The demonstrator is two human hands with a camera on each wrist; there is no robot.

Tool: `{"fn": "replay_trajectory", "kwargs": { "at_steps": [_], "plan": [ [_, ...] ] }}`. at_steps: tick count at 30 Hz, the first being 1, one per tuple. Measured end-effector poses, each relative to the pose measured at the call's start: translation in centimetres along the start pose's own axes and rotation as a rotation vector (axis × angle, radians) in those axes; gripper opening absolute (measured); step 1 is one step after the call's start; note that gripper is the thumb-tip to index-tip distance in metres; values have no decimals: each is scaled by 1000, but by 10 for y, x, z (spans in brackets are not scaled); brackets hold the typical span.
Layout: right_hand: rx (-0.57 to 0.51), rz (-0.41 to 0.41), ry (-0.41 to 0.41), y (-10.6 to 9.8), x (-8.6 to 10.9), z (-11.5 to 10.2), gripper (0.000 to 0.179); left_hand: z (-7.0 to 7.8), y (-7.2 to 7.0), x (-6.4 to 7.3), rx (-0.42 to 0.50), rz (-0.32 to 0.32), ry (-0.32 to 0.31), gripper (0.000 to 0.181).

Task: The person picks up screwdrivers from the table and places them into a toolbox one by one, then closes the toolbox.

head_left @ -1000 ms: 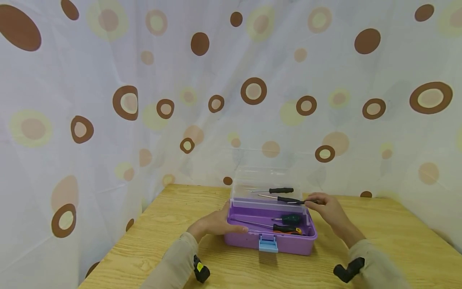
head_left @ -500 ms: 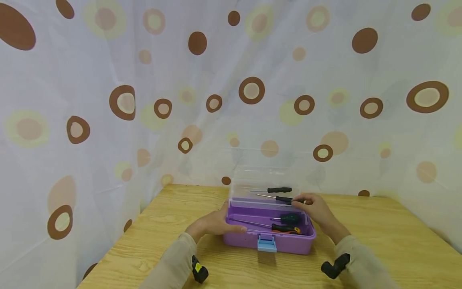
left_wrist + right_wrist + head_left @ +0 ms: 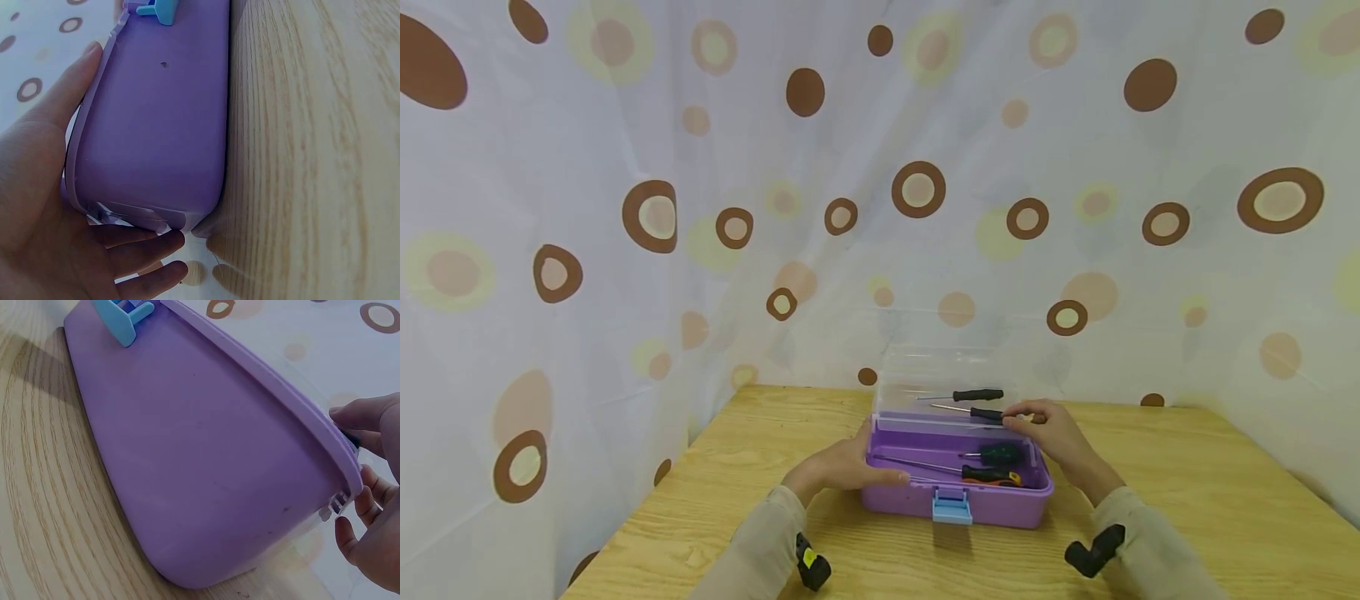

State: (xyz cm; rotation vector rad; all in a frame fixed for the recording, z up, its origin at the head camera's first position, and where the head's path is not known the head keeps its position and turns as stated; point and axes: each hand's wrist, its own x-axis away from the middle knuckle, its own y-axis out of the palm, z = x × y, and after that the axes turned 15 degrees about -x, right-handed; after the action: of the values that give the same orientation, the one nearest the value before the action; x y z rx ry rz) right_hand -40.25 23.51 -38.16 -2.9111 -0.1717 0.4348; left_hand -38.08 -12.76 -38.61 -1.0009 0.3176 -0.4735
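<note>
A purple toolbox (image 3: 906, 502) stands on the wooden table with its clear lid (image 3: 947, 362) tipped back. My left hand (image 3: 846, 464) grips its left end, thumb along the front rim and fingers around the end wall, as the left wrist view shows. Over the back right corner, my right hand (image 3: 1051, 429) pinches a small dark-handled screwdriver (image 3: 354, 439), mostly hidden by the fingers; its thin shaft points left. Two black-handled screwdrivers, an upper one (image 3: 977, 395) and a lower one (image 3: 985, 413), lie in the lid area. Inside the box are a green stubby screwdriver (image 3: 1000, 454) and a black-and-yellow-handled screwdriver (image 3: 988, 474).
A light blue latch (image 3: 951, 507) hangs off the toolbox front. Behind the wooden table (image 3: 1187, 467) and along its left side hangs a white curtain (image 3: 850, 125) with brown and beige circles. Each forearm carries a black wrist camera, one on the left sleeve (image 3: 812, 567).
My right hand has moved left with the small screwdriver, in over the box's back right corner, and then nearly stopped. The left hand keeps its hold on the toolbox.
</note>
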Motion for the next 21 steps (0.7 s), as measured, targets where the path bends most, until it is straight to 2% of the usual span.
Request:
{"fn": "replay_trajectory", "kwargs": {
  "at_steps": [9, 18, 21],
  "plan": [
    [3, 36, 19, -6, -2, 5, 42, -1, 0, 0, 14, 0, 2, 125],
    [-156, 72, 40, -10, -1, 12, 51, -4, -2, 2, -22, -7, -22, 127],
    [-200, 107, 54, -10, -2, 15, 54, -7, -2, 1, 16, -10, -17, 125]
  ]
}}
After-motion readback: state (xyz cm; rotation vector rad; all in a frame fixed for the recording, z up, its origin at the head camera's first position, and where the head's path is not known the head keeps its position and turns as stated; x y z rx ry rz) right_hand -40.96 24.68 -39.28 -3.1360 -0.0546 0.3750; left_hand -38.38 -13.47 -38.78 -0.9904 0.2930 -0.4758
